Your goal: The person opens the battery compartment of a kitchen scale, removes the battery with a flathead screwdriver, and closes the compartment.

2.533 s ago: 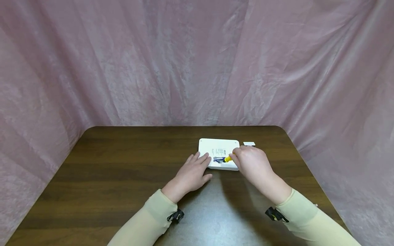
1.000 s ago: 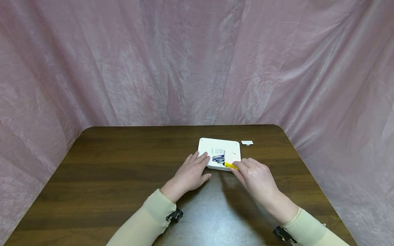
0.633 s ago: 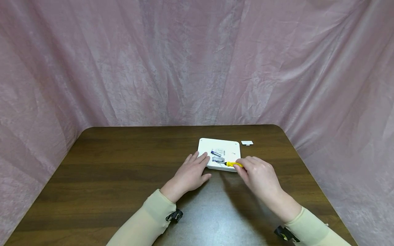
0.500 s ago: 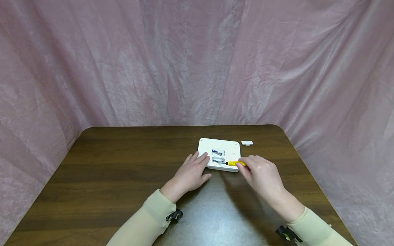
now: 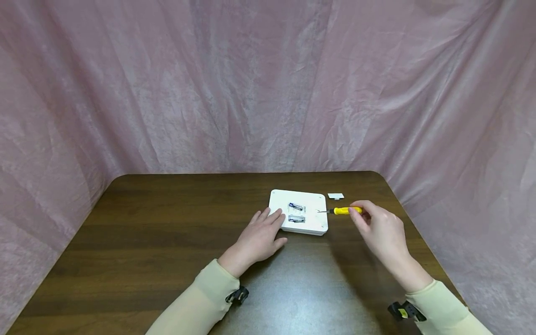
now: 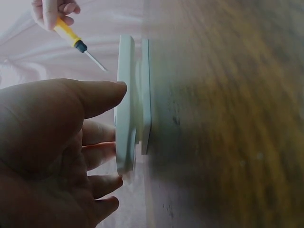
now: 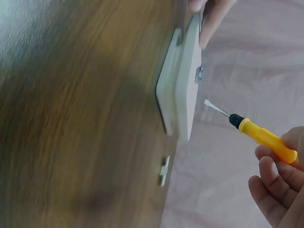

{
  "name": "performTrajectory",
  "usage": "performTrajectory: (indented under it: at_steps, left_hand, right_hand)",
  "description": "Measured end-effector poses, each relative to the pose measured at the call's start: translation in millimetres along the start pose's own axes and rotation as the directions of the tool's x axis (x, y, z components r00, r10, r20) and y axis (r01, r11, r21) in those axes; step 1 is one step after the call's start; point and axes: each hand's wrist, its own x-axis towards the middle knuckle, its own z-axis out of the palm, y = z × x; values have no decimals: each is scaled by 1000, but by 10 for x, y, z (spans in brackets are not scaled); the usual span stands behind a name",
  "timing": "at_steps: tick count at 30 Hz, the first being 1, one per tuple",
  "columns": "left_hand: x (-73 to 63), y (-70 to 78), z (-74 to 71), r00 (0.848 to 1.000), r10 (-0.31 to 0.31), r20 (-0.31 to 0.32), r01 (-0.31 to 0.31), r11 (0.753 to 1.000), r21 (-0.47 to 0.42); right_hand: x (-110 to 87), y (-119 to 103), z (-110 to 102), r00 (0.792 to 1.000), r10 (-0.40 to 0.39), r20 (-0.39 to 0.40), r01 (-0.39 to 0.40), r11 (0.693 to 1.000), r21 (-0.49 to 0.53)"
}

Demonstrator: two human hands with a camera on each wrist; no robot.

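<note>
A white kitchen scale (image 5: pixel 311 225) lies upside down on the table, with a printed label and an uncovered battery compartment on its underside. One battery (image 5: pixel 295 206) lies loose on the label; another battery (image 5: pixel 298 219) sits in the compartment. My left hand (image 5: pixel 259 235) rests its straight fingers on the scale's left edge, the thumb (image 6: pixel 107 97) along its near side. My right hand (image 5: pixel 381 228) pinches the yellow handle of a flathead screwdriver (image 7: pixel 266 138) between thumb and fingers. The screwdriver's tip points left, over the right part of the scale and clear of the compartment.
A small white battery cover (image 5: pixel 335 196) with a tab lies on the table just beyond the scale's right edge. The brown wooden table (image 5: pixel 167 223) has rounded far corners. A pink curtain (image 5: pixel 268 83) hangs behind and beside it.
The screwdriver has levered one battery out of the compartment onto the label. My right hand has since drawn the screwdriver back to the right and away. The left hand stays in place.
</note>
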Motion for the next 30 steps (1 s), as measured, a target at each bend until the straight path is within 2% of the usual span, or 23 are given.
performTrajectory:
  at_steps: [3,8,17,25,30]
  left_hand:
    - [-3,5,6,1000,0,0,0,1000,3]
    - [-3,12,14,1000,-5,-1,5,1000,13]
    - [0,16,12,1000,-3,-10,3,1000,22]
    - [-2,17,9,1000,-4,-8,4,1000,26]
    - [-3,13,18,1000,-8,-7,8,1000,30]
  right_hand:
    - [2,111,1,998,68,-11,-68,998,9]
    - [6,264,9,991,132,-32,-132,991,-2]
    - [-7,489,2,986,156,-65,-161,982,-94]
    - [10,689,-17,967,253,-1,-250,953,-170]
    - [16,760,5,965,261,29,-251,948,-194]
